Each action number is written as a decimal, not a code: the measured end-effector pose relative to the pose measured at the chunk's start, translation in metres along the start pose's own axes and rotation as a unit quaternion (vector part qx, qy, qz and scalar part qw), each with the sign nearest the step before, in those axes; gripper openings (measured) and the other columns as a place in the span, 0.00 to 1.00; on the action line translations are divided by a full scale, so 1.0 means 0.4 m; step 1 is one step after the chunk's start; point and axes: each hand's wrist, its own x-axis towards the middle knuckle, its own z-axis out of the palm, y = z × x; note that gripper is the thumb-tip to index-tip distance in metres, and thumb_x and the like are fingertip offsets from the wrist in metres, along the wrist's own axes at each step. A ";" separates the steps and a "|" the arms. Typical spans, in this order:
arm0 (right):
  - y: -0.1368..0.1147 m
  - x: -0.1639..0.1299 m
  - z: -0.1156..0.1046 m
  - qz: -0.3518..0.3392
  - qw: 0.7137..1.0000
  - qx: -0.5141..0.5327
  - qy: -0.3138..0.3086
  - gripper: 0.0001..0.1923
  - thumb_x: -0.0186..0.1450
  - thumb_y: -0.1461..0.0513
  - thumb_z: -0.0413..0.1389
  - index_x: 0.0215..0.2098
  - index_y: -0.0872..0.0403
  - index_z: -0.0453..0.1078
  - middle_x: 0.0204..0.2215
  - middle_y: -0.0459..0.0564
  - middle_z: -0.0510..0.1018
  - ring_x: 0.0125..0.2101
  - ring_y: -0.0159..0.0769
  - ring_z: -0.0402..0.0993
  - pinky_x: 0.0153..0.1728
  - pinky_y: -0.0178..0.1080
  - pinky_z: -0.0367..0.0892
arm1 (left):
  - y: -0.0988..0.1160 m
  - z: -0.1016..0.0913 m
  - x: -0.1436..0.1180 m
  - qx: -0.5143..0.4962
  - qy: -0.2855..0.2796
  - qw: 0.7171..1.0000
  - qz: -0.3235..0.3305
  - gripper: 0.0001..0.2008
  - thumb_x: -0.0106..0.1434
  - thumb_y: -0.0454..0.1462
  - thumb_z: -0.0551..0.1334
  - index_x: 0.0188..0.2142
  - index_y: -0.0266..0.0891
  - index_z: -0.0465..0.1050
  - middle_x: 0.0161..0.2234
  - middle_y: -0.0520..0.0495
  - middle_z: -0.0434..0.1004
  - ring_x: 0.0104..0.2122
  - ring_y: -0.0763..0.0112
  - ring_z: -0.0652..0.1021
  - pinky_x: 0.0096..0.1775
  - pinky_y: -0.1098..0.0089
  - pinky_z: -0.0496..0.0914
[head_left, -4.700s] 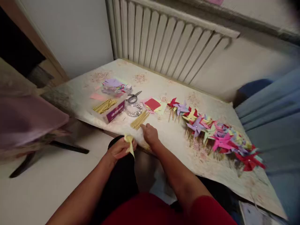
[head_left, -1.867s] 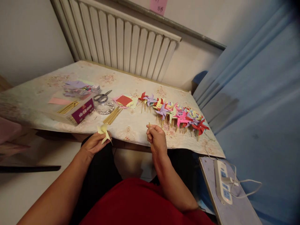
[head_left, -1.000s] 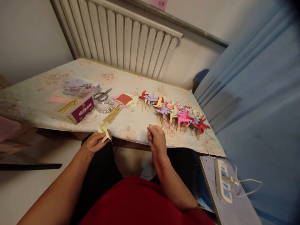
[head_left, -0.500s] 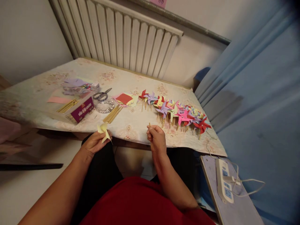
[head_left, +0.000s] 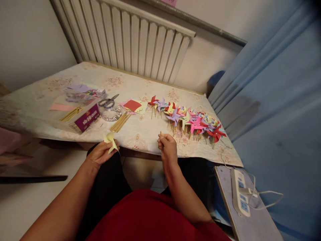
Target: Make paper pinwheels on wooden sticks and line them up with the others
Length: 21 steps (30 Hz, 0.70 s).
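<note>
Over my left thigh, my left hand (head_left: 100, 153) pinches a pale yellow paper pinwheel head (head_left: 110, 139) with curled blades. My right hand (head_left: 167, 144) is closed round a thin wooden stick (head_left: 161, 134), whose tip pokes up above the thumb; the rest of it is hidden in the fist. The two hands are well apart at the front edge of the table. Beyond my right hand stand several finished paper pinwheels (head_left: 197, 125) in red, pink, purple and yellow on wooden sticks. A bundle of loose sticks (head_left: 119, 122) lies between the hands, farther back.
On the flowered tablecloth (head_left: 135, 88) sit a clear box with a purple label (head_left: 87, 117), scissors (head_left: 109, 101), a round dish of small shiny pins (head_left: 111, 114) and a stack of coloured paper squares (head_left: 132, 105). A power strip (head_left: 240, 192) with a cable lies at the right.
Almost nothing differs. Both hands keep their holds on the yellow pinwheel head and the stick; the view has shifted very slightly.
</note>
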 end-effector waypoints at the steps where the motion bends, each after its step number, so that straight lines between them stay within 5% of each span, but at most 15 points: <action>1: 0.002 0.001 0.000 0.001 1.000 0.001 0.002 0.09 0.48 0.59 0.60 0.26 0.56 0.70 0.17 0.41 0.71 0.15 0.23 0.58 0.16 0.29 0.49 | 0.000 0.000 0.000 0.005 0.003 1.000 -0.006 0.12 0.49 0.26 0.70 0.31 0.35 0.69 0.24 0.50 0.70 0.25 0.72 0.74 0.30 0.71 0.75; 8: -0.001 0.000 0.001 0.017 1.000 0.008 -0.003 0.10 0.47 0.59 0.60 0.27 0.55 0.68 0.20 0.43 0.74 0.16 0.27 0.67 0.14 0.29 0.50 | 0.001 -0.002 0.003 0.010 -0.036 0.999 -0.004 0.15 0.45 0.25 0.71 0.28 0.34 0.68 0.24 0.50 0.68 0.25 0.72 0.73 0.30 0.71 0.73; 14: -0.006 0.001 0.003 0.019 1.000 -0.003 -0.006 0.13 0.49 0.59 0.60 0.32 0.57 0.73 0.21 0.46 0.77 0.14 0.23 0.58 0.15 0.29 0.41 | 0.000 -0.003 0.005 0.008 -0.031 0.999 -0.010 0.15 0.46 0.25 0.72 0.27 0.35 0.67 0.23 0.51 0.67 0.25 0.73 0.72 0.29 0.71 0.74; 21: 0.003 0.008 -0.001 0.006 1.000 -0.013 0.006 0.10 0.50 0.57 0.61 0.23 0.55 0.69 0.16 0.42 0.71 0.13 0.21 0.51 0.15 0.30 0.39 | 0.003 0.000 0.001 0.016 -0.017 1.000 0.000 0.15 0.46 0.25 0.71 0.29 0.35 0.68 0.24 0.51 0.69 0.25 0.72 0.73 0.30 0.70 0.75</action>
